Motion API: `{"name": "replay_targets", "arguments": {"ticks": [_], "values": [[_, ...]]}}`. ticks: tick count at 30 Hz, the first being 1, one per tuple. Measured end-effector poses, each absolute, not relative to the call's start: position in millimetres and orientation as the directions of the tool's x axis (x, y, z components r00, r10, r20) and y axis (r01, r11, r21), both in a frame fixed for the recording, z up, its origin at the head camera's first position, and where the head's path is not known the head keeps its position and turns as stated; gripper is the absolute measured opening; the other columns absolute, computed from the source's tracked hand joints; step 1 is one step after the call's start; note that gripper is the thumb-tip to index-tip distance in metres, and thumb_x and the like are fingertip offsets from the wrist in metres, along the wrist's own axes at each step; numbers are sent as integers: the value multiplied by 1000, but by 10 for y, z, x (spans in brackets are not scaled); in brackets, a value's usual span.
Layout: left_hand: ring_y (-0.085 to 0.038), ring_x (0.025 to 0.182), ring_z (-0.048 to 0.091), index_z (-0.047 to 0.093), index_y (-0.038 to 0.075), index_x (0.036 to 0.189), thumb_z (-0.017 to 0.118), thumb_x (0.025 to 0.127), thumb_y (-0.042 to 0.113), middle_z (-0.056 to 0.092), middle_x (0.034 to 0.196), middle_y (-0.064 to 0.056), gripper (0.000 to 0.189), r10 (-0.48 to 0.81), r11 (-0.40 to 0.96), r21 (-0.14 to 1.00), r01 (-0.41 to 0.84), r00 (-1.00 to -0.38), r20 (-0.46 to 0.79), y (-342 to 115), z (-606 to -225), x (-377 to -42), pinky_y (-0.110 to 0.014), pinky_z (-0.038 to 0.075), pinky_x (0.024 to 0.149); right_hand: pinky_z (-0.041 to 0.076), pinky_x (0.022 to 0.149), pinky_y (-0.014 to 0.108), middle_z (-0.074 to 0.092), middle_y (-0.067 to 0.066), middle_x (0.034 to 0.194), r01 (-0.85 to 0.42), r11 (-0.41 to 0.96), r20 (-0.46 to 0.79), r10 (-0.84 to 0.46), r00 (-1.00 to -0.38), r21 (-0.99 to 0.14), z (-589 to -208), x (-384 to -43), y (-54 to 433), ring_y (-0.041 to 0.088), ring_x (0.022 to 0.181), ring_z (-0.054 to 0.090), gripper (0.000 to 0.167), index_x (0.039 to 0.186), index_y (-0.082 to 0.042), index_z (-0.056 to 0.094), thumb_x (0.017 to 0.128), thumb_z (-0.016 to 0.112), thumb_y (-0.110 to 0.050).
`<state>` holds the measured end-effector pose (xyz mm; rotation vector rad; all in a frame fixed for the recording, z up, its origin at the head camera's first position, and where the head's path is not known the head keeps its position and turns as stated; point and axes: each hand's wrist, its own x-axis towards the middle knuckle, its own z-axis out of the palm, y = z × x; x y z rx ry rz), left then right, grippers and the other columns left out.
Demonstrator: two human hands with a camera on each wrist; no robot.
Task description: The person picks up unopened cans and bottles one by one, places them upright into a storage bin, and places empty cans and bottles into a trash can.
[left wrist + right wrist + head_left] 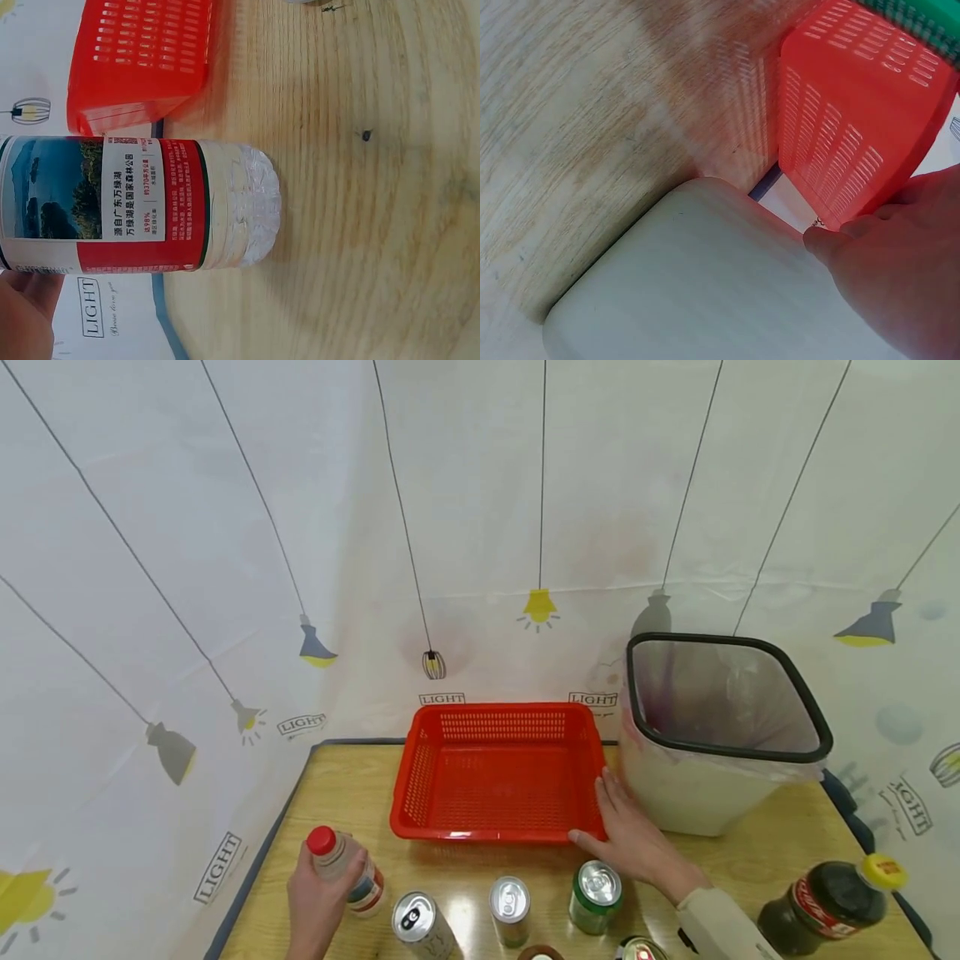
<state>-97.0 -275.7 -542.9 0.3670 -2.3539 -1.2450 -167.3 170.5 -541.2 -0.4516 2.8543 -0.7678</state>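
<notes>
In the head view my left hand [321, 897] grips a clear plastic water bottle [367, 889] with a red cap, held slightly tilted above the wooden table. Its red and white label with a lake picture faces the left wrist camera [112, 202]. My right hand [637, 843] rests on the right front corner of a red plastic basket [487, 839], fingers stretched along the side rim and thumb at the front rim. The basket holds nothing visible. Closest to that hand stands a green can [596, 897].
Right of the basket stands a pale bin [675, 793] with a black rim and clear liner. A silver can [510, 906], a patterned can [423, 927] and a partly cut-off can [641, 950] line the front. A cola bottle [821, 910] with a yellow cap leans at right.
</notes>
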Motion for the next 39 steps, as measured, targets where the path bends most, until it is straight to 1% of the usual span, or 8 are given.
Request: {"name": "replay_targets", "arguments": {"ticks": [2,5,9,16,20,23,31,39], "values": [[-4,78,64,63,0,114,87,82,16,74,94,-11,43,-434,568,823,1,-849,300,-2769,-5392,-966,-20,52,70,20,122,62,1,28,170,-246,822,-71,-326,-943,-514,-5409,-1670,1701,48,155,10,105,159,12,17,98,63,-59],[0,75,63,65,-1,112,87,79,12,74,88,0,42,-440,561,825,59,-824,358,-2796,-5277,-975,-16,49,67,20,122,62,1,29,170,-245,821,-75,-328,-942,-515,-5408,-1668,1699,49,155,9,105,159,12,16,98,63,-59],[5,78,64,66,-1,115,87,79,7,72,93,10,42,-414,529,836,147,-815,405,-2773,-5007,-1048,-11,48,70,20,122,62,1,28,170,-250,822,-69,-329,-942,-511,-5414,-1676,1705,49,155,10,105,159,12,16,97,63,-59],[5,86,66,68,4,120,86,81,7,76,104,-2,43,-328,544,799,258,-811,485,-2625,-4498,-1257,-10,49,76,19,122,61,2,28,170,-267,823,-54,-337,-940,-501,-5409,-1691,1683,49,155,11,107,159,12,18,96,60,-64],[-3,90,66,64,2,121,85,84,9,74,107,-2,43,-244,503,803,319,-839,486,-2518,-4306,-1447,-14,51,80,21,122,62,4,29,169,-282,819,-38,-346,-938,-500,-5388,-1705,1651,50,154,13,107,158,12,20,96,60,-65],[-9,96,65,61,4,123,84,86,14,72,111,-2,44,-191,465,831,305,-882,430,-2424,-4249,-1652,-21,54,84,22,121,63,5,30,169,-289,812,-30,-352,-936,-506,-5375,-1713,1633,51,153,14,105,158,14,21,97,61,-63],[-31,114,62,51,11,137,80,90,28,66,126,-12,57,-69,362,916,170,-976,209,-2172,-4283,-2269,-57,53,101,21,123,59,2,28,169,-287,794,-43,-365,-930,-536,-5377,-1711,1609,46,155,11,105,159,12,18,97,62,-61],[-32,123,58,47,13,141,78,92,41,63,132,-11,64,7,357,928,107,-994,112,-1870,-4441,-2759,-59,48,106,25,121,62,2,30,169,-255,805,-54,-334,-941,-536,-5383,-1667,1694,48,154,14,108,158,14,18,96,62,-63]]}}
